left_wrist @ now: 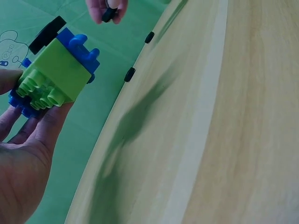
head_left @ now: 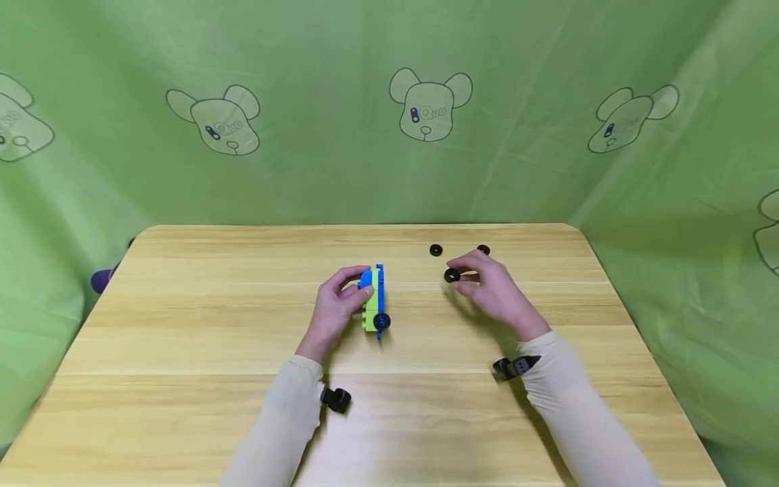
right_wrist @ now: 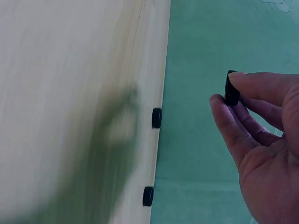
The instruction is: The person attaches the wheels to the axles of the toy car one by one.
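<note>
My left hand (head_left: 335,304) grips a toy car (head_left: 372,308) built of lime green and blue bricks, tipped on its side above the table. One black wheel (head_left: 381,321) is fitted at its near end, and green studs show in the left wrist view on the car body (left_wrist: 60,70). To the right, my right hand (head_left: 494,291) pinches a loose black tire (head_left: 452,275) between thumb and fingers, raised off the table. The same tire (right_wrist: 231,88) appears edge-on in the right wrist view.
Two more black tires lie near the table's far edge: one tire (head_left: 435,250) beyond the held one, another tire (head_left: 483,249) partly behind my right hand. The wooden table (head_left: 182,338) is bordered by a green curtain (head_left: 328,169) with bear-head prints. Something purple (head_left: 100,280) shows past the left edge.
</note>
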`<state>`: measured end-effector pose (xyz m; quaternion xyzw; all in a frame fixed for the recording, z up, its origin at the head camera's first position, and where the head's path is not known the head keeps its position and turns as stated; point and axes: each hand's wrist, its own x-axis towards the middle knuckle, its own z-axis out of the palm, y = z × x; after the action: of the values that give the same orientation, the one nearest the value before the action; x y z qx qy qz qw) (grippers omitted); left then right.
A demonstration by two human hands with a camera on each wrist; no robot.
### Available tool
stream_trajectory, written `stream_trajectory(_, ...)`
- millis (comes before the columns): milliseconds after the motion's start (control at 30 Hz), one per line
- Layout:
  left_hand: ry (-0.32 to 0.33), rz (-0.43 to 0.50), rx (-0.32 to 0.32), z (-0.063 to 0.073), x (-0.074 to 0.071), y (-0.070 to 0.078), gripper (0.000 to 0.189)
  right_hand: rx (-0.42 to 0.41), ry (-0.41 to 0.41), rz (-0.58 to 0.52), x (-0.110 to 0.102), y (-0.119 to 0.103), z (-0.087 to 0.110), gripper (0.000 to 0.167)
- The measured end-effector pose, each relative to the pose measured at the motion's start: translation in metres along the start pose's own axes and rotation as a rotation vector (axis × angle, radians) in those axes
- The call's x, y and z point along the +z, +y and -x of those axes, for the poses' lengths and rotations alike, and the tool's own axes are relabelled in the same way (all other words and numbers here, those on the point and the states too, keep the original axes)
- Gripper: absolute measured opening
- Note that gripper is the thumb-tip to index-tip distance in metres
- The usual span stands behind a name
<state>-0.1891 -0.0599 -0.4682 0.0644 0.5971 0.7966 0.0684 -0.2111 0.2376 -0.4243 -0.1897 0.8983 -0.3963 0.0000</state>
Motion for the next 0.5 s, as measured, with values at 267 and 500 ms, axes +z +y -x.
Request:
stream_trajectory(267, 0.011, -0.006, 0.004, -0.001, 0.000, 0.000, 0.042, -0.034, 0.000, -0.018, 0.007, -0.016, -0.002, 0.034)
stream_trajectory(500, -0.012, 0.002, -0.008, 0.000, 0.002, 0.002, 0.040, -0.068, 0.017, -0.025, 0.010, -0.028, 0.000, 0.034)
